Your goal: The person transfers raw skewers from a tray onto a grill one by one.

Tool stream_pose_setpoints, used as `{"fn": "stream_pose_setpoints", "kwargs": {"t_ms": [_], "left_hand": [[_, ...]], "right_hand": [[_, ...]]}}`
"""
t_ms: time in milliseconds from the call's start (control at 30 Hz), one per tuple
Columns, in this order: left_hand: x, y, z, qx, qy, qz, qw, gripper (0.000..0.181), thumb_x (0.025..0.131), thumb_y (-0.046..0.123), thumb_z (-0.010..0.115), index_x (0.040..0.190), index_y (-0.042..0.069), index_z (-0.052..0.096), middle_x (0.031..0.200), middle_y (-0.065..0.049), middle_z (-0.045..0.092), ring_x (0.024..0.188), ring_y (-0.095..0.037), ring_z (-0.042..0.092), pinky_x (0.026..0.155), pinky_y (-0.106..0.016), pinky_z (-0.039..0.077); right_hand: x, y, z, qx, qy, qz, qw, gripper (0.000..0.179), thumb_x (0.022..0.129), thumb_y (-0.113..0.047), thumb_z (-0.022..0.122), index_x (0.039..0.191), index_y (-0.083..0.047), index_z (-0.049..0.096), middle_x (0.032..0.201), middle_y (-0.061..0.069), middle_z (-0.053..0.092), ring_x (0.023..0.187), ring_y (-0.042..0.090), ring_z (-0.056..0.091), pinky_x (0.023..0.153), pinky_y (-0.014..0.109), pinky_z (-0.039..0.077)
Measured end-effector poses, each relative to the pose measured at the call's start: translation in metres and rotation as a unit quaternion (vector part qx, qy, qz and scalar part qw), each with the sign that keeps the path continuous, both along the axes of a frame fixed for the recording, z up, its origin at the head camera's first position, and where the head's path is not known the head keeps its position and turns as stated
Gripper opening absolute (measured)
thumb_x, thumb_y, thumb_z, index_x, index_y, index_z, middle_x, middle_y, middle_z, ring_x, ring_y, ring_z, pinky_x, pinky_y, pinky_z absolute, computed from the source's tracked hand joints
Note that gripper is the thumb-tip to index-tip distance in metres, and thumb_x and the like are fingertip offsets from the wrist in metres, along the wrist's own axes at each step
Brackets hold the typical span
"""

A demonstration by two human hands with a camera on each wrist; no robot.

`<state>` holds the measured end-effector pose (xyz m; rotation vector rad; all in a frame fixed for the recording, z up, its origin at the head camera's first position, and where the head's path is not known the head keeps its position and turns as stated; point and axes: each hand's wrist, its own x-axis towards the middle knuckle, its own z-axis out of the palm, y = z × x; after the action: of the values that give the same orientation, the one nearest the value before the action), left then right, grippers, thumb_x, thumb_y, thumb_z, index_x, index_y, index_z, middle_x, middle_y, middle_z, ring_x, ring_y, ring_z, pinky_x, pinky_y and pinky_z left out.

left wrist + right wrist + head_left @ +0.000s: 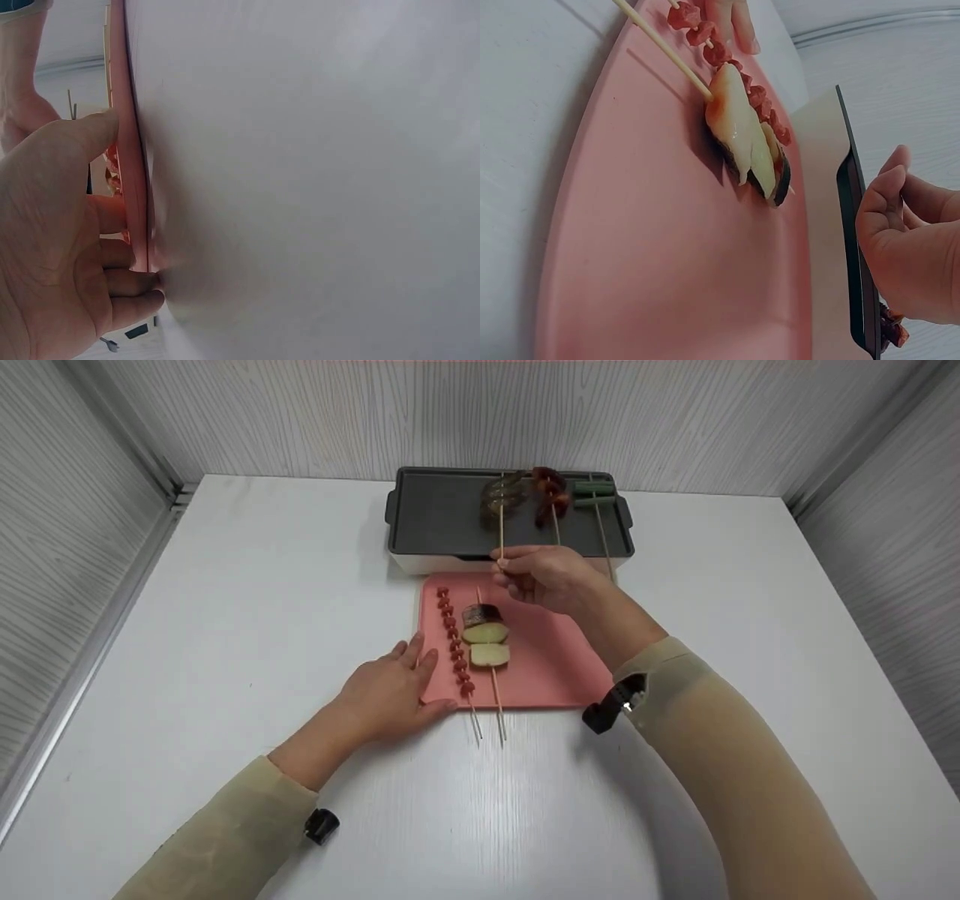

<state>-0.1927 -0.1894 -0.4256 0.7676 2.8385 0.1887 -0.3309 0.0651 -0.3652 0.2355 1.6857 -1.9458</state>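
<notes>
My right hand [551,577] pinches the stick of a skewer [501,529] between thumb and fingertips. That skewer's brownish, blurred food lies over the dark grill plate [435,514]. My left hand [390,690] rests at the left front corner of a pink tray [547,660], its fingers spread along the edge; the left wrist view shows the thumb [97,131] against the tray's rim. On the tray lie a skewer of small red pieces [452,634] and a skewer of thick pale slices with dark skin [489,655], sticks jutting over the front edge.
Right of the held skewer, a skewer of dark red pieces [551,495] and one of green pieces [594,495] lie on the grill plate. The grill stands directly behind the tray. White table [225,585] surrounds them, with grained panels behind and at the sides.
</notes>
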Motion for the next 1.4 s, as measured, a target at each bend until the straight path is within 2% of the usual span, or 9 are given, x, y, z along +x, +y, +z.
{"fn": "stream_pose_setpoints", "kwargs": {"t_ms": [233,500,733,900,1167,1267,1400], "left_hand": [[0.0,0.0,0.001,0.0,-0.005,0.001,1.0,0.089,0.105,0.064,0.05,0.16,-0.005,0.041,0.167,-0.032,0.027,0.15,-0.05,0.038,0.113,-0.058,0.045],[0.0,0.0,0.001,0.0,-0.007,0.0,1.0,0.089,0.105,0.064,0.05,0.16,-0.005,0.041,0.168,-0.032,0.025,0.15,-0.05,0.037,0.114,-0.057,0.044],[-0.001,-0.001,0.0,0.009,-0.009,0.0,0.9999,0.089,0.104,0.065,0.049,0.16,-0.004,0.041,0.167,-0.032,0.026,0.15,-0.05,0.038,0.113,-0.058,0.045],[-0.001,-0.002,0.0,0.008,-0.014,0.002,0.9999,0.089,0.104,0.065,0.048,0.16,-0.004,0.04,0.168,-0.032,0.025,0.15,-0.051,0.037,0.114,-0.059,0.044],[-0.001,-0.001,0.001,0.008,-0.023,0.007,0.9997,0.089,0.105,0.065,0.048,0.161,-0.004,0.039,0.168,-0.031,0.025,0.151,-0.051,0.036,0.114,-0.061,0.043],[-0.001,-0.001,0.001,0.005,-0.022,0.006,0.9997,0.09,0.105,0.065,0.048,0.161,-0.004,0.039,0.168,-0.031,0.025,0.15,-0.051,0.036,0.114,-0.061,0.044],[-0.002,-0.002,0.002,0.004,-0.02,0.005,0.9998,0.09,0.105,0.066,0.048,0.161,-0.004,0.039,0.168,-0.031,0.025,0.15,-0.051,0.036,0.112,-0.061,0.045]], "right_hand": [[-0.001,0.001,-0.002,0.016,0.003,-0.002,0.9999,0.034,0.109,-0.007,0.058,0.143,-0.002,0.062,0.099,0.009,0.072,0.079,0.014,0.068,0.07,0.026,0.054],[0.004,0.003,-0.002,0.021,0.012,-0.007,0.9997,0.037,0.11,-0.008,0.056,0.145,0.005,0.06,0.098,0.01,0.073,0.081,0.014,0.07,0.072,0.026,0.055],[0.008,0.003,-0.004,0.029,0.025,-0.017,0.9991,0.029,0.11,-0.008,0.056,0.133,0.007,0.065,0.093,0.01,0.073,0.081,0.015,0.067,0.073,0.027,0.054],[0.012,0.004,-0.004,0.036,0.031,-0.024,0.9986,0.034,0.111,-0.011,0.056,0.137,0.01,0.063,0.094,0.01,0.074,0.084,0.017,0.068,0.076,0.028,0.054],[0.019,0.009,-0.005,0.028,0.033,-0.026,0.9987,0.023,0.11,-0.011,0.058,0.122,0.004,0.07,0.095,0.01,0.075,0.087,0.016,0.071,0.077,0.026,0.054],[0.021,0.011,-0.006,0.028,0.036,-0.024,0.9987,0.023,0.11,-0.011,0.058,0.123,0.004,0.07,0.097,0.011,0.076,0.088,0.016,0.072,0.078,0.027,0.055],[0.025,0.013,-0.005,0.034,0.033,-0.024,0.9986,0.031,0.11,-0.012,0.059,0.132,0.008,0.066,0.104,0.014,0.076,0.094,0.018,0.073,0.08,0.028,0.056]]}}
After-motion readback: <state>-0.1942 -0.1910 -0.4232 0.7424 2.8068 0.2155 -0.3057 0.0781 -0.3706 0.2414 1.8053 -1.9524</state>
